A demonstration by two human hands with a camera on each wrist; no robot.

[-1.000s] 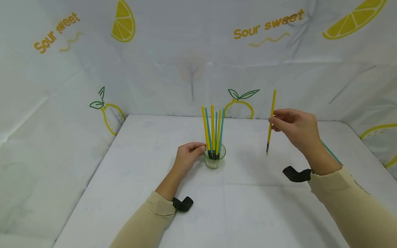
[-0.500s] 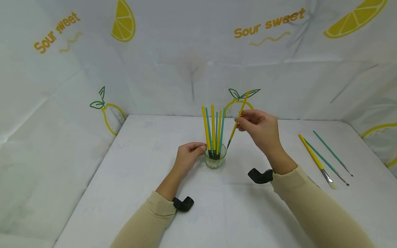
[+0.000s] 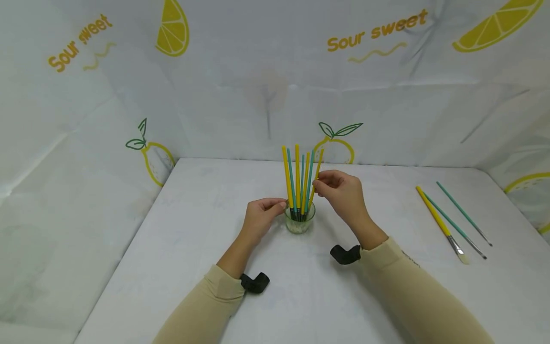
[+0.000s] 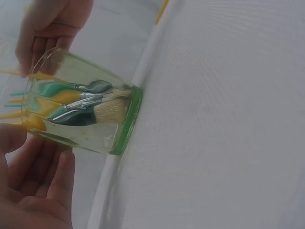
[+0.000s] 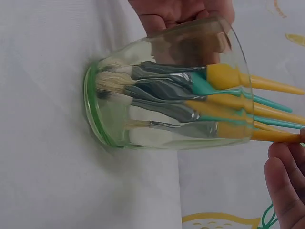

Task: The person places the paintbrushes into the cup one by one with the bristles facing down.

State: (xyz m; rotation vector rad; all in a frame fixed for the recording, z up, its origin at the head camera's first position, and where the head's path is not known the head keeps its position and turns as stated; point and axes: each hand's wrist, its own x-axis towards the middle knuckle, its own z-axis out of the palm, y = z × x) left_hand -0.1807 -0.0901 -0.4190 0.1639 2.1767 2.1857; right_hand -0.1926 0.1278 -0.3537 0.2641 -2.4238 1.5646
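A clear glass cup (image 3: 299, 228) with a green-tinted base stands upright on the white table, holding several yellow and teal paintbrushes (image 3: 297, 177), bristles down. My left hand (image 3: 262, 216) holds the cup's rim from the left; in the left wrist view its thumb and fingers (image 4: 62, 181) lie at the rim. On the other side, my right hand (image 3: 343, 196) pinches a yellow paintbrush (image 3: 318, 165) by its handle. That brush leans slightly right. In the right wrist view its bristles (image 5: 137, 123) are inside the glass, above the base.
To the right on the white table (image 3: 386, 296) lie a yellow flat paintbrush (image 3: 434, 213) and two teal paintbrushes, one close beside the yellow (image 3: 457, 227) and one farther right (image 3: 461, 210). A white lemon-print cloth (image 3: 215, 110) hangs behind the table.
My right hand has moved left and down with the yellow paintbrush, from the table's right side to the cup; its bristle end is now inside. My left hand has stayed at the rim.
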